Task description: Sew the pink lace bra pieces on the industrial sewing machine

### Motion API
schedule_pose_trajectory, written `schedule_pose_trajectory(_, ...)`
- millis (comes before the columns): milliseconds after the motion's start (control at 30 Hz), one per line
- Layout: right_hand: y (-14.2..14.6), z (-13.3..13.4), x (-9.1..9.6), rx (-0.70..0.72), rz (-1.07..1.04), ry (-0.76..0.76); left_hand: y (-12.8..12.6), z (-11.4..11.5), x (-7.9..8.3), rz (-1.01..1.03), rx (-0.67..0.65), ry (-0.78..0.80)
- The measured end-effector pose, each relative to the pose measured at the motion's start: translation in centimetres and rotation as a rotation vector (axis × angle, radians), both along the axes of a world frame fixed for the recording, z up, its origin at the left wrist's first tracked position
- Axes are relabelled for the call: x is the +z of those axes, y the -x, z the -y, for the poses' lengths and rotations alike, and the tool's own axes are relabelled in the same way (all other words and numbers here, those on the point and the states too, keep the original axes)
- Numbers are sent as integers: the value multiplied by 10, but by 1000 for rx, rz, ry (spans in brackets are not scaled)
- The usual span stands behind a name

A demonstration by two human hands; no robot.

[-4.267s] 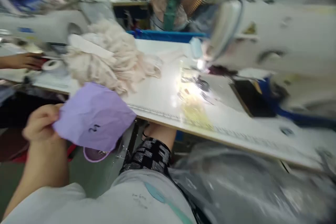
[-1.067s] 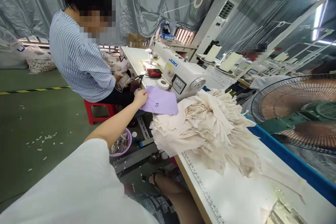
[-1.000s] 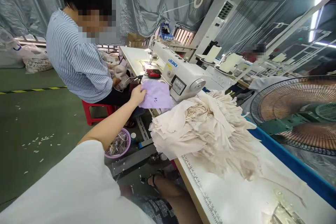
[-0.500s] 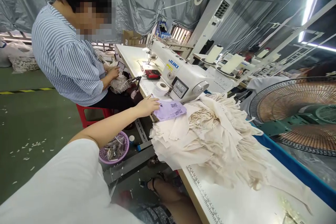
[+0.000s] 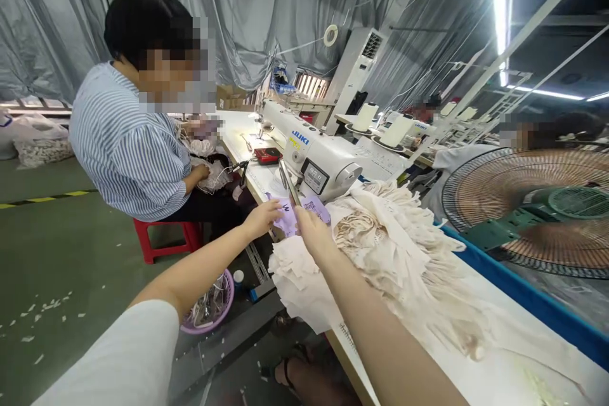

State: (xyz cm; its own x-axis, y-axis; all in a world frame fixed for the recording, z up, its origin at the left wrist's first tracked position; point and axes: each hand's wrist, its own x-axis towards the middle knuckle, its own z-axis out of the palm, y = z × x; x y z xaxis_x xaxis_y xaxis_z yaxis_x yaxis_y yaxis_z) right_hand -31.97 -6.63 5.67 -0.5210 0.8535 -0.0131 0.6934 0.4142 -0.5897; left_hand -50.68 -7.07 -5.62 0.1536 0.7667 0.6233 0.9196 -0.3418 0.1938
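Note:
A purple printed sheet [image 5: 288, 223] lies at the left edge of the cream fabric pile [image 5: 399, 254], beside the sewing machine. My left hand [image 5: 261, 219] is at the sheet's left edge, its fingers closed on it. My right hand [image 5: 309, 228] is above the sheet's right part, closed around metal scissors [image 5: 289, 185]. The narrow blades point up and away, towards the machine. Their handles are hidden in my fingers. Behind the blades, a white tape roll [image 5: 281, 181] is partly covered.
A white JUKI sewing machine [image 5: 309, 146] with a red box [image 5: 268, 155] beside it stands on the table. A co-worker in a striped shirt [image 5: 137, 139] sits on a red stool [image 5: 166, 238] at left. A purple basket [image 5: 227, 311] is on the floor; a large fan [image 5: 528, 209] stands at right.
My right hand has come into view with scissors, over the purple sheet. My left hand stays at the sheet's left edge. The co-worker's phone is no longer visible where it was.

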Motion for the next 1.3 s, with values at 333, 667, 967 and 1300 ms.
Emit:
schedule_pose_trajectory(333,0,-12,-27,-161,476,-301,-9,-9,-21,44,-12,78)
schedule_pose_trajectory(667,20,2,15,-4,514,-152,9,12,35,-71,-56,255)
schedule_pose_trajectory(967,-166,90,29,143,93,-10,-68,31,122,18,-239,-50)
schedule_pose_trajectory(1300,-326,113,-66,-479,103,-179,-386,-23,148,-630,-543,320)
